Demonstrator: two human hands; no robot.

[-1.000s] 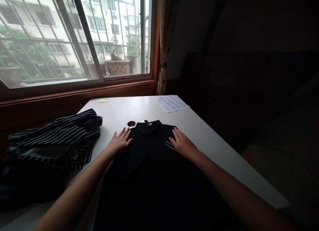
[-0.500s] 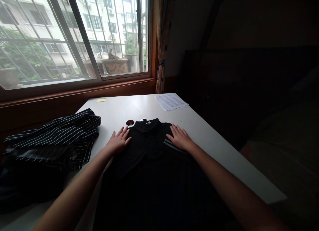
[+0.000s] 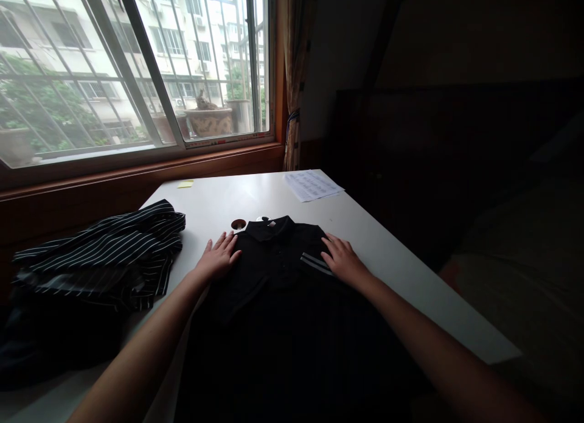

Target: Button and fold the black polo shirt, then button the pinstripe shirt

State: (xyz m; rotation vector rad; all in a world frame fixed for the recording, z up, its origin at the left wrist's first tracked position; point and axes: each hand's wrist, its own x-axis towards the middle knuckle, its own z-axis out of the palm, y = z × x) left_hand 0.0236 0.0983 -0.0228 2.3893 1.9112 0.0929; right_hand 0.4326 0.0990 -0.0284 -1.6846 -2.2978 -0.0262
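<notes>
A black polo shirt (image 3: pixel 274 277) lies spread on the white table (image 3: pixel 387 246), its collar toward the window. Both sleeves are turned inward over the front, and the sleeve on the right shows two grey stripes. My left hand (image 3: pixel 218 257) rests flat on the shirt's left shoulder edge, fingers stretched out. On the right shoulder edge lies my right hand (image 3: pixel 343 258), its fingers spread and touching the fabric beside the striped sleeve. The lower part of the shirt is too dark to make out.
A heap of dark clothes with a white-striped garment (image 3: pixel 104 246) sits at the table's left. Printed papers (image 3: pixel 312 185) lie at the far right corner, and a yellow note (image 3: pixel 185 184) at the far left. A round hole (image 3: pixel 238 224) opens in the tabletop beyond the collar.
My right hand has slid outward to the right along the shirt's shoulder, uncovering more of the striped sleeve. My left hand has stayed nearly in place.
</notes>
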